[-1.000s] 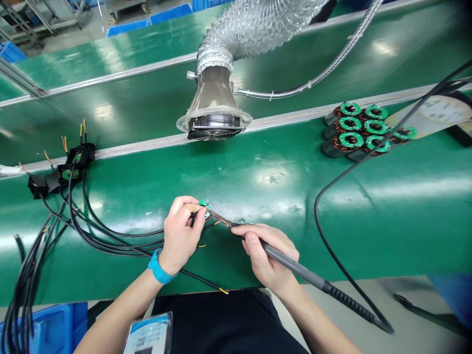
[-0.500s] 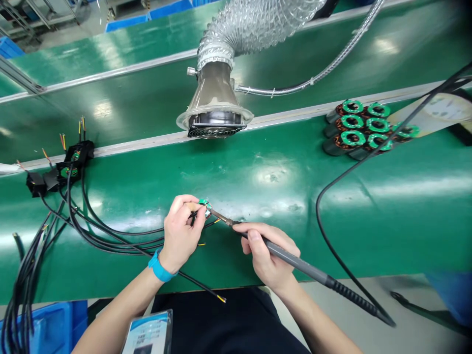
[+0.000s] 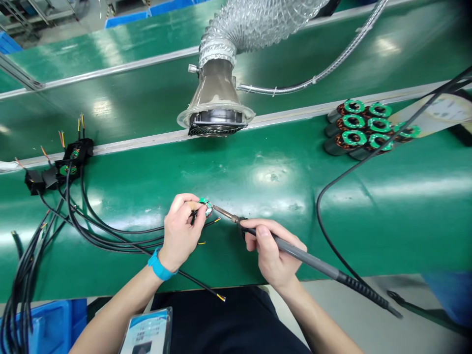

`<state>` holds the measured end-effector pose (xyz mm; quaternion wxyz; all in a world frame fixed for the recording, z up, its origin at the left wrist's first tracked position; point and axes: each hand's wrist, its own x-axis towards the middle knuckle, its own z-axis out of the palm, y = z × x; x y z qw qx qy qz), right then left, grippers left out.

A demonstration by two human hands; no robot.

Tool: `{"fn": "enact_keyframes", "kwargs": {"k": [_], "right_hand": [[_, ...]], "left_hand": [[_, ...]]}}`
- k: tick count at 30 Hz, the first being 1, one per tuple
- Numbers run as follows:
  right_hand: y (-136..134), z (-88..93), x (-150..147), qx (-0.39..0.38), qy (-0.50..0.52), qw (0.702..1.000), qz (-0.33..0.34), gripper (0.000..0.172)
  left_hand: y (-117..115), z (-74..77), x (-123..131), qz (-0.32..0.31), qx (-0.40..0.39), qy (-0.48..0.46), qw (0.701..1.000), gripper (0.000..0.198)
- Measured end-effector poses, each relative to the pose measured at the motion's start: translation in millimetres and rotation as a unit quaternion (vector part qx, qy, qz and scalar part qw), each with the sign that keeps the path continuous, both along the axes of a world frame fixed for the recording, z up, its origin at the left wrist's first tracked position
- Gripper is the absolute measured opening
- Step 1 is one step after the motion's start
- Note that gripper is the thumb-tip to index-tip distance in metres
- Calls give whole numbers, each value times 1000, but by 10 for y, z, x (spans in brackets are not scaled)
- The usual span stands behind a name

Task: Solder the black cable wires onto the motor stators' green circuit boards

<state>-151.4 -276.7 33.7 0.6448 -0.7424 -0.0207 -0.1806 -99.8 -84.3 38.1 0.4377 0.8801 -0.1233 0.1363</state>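
A small part with a green circuit board [image 3: 208,208] sits at the fingertips of my left hand [image 3: 181,227], whose thumb and fingers are pinched on it. Those fingers cover most of the part, and something black shows between them. My right hand [image 3: 277,250] is wrapped round the grey handle of a soldering iron [image 3: 309,261]. The iron's metal tip points left at the board's right side, very close to it; whether it touches, I cannot tell. Black cables [image 3: 121,241] with bared coloured wire ends run beneath my left hand and wrist.
A fume extraction hood [image 3: 216,96] hangs over the green bench [image 3: 258,182]. Several cylinders with green rings and copper windings [image 3: 352,137] stand at right. Black housings [image 3: 75,155] with wires lie at left. The iron's cord [image 3: 320,221] loops on the right. Blue bin [image 3: 51,324] lower left.
My right hand has drawn the soldering iron slightly to the right, and its tip has backed off a little from the board. The left hand has stayed in place with its pinch.
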Motion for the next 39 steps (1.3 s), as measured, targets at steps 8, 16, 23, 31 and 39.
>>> {"fn": "enact_keyframes", "kwargs": {"k": [8,16,23,31,39], "right_hand": [[-48,68,66,12,17,999,41,23],[-110,76,195,35,21,995,89,22],[-102,83,247,52,42,992,109,23],[-135,164,346,86,79,986,116,28],[-125,209,385,102,98,984,112,28]], "left_hand": [[26,32,24,-18,-4,17,1000,11],[90,77,101,-41,-2,31,999,10],[107,87,101,-45,-10,53,998,10],[116,93,91,-56,22,26,998,7],[133,85,41,-59,52,-14,997,6]]}}
